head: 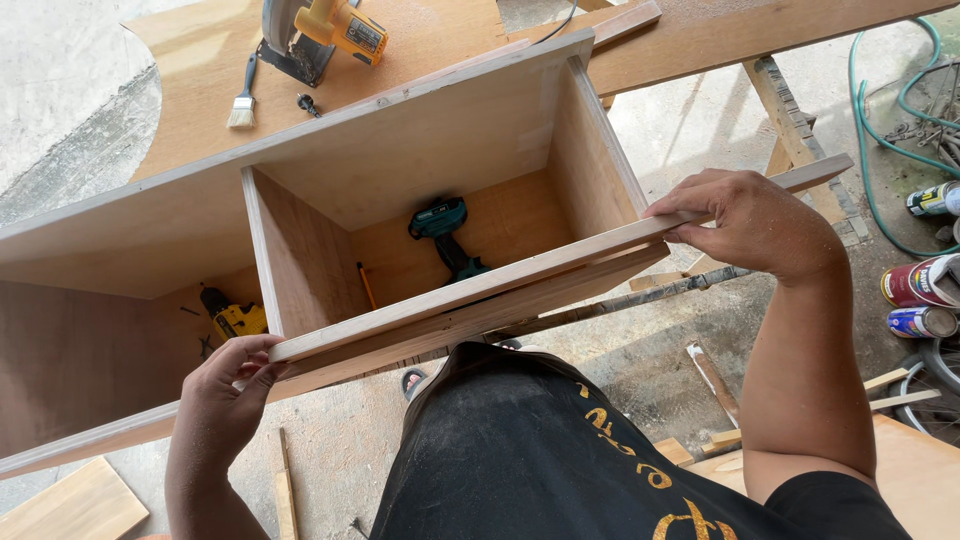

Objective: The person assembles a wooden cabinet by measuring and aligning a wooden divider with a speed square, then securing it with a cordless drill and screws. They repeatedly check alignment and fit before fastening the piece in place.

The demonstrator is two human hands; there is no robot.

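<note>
Bright, even daylight, soft shadows inside the compartments, sharp focus throughout.

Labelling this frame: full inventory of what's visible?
wood strip: 1, pale, along cabinet's front edge, held at both ends
cabinet: 1, light brown plywood, open compartments, centre
teal drill: 1, inside middle compartment
yellow drill: 1, inside left compartment
circular saw: 1, yellow, on the board behind
brush: 1, pale bristles, beside saw
cans: 3, mixed colours, floor right
hose: 1, green, floor right
left hand: grips strip's near end
right hand: grips strip's far end
</note>
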